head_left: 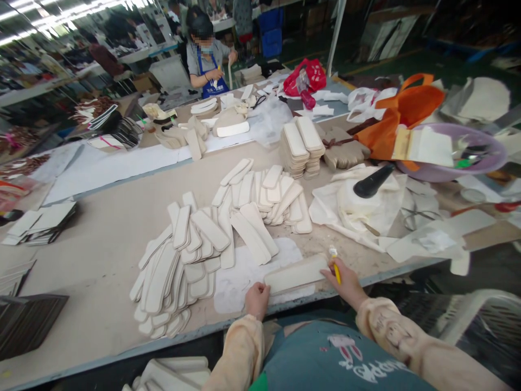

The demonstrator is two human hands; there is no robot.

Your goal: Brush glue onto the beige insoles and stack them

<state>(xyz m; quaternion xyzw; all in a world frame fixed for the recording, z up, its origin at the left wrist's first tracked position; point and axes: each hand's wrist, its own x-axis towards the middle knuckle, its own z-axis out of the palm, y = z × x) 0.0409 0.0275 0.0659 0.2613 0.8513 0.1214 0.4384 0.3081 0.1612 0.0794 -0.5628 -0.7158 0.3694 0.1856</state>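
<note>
A long cream panel (pixel 296 275) with rounded ends lies on a white sheet (pixel 232 282) at the table's near edge. My left hand (pixel 257 300) is closed at the panel's left end, fingers pinching its edge. In my right hand (pixel 345 281) is a small brush (pixel 336 270) with a yellow handle and whitish tip pointing up. That hand's fingertips also touch the panel's right end. Just beyond are loose heaps of similar cream pieces (pixel 209 231), two of which lie partly on the sheet (pixel 254 233).
A white container (pixel 356 203) with a black-handled tool stands on cloth to the right, near scissors (pixel 421 214). Neat stacks (pixel 301 144), an orange bag (pixel 401 114) and a purple basin (pixel 484 142) sit behind. Dark stacked panels (pixel 30 323) are left. A co-worker (pixel 208 65) stands across.
</note>
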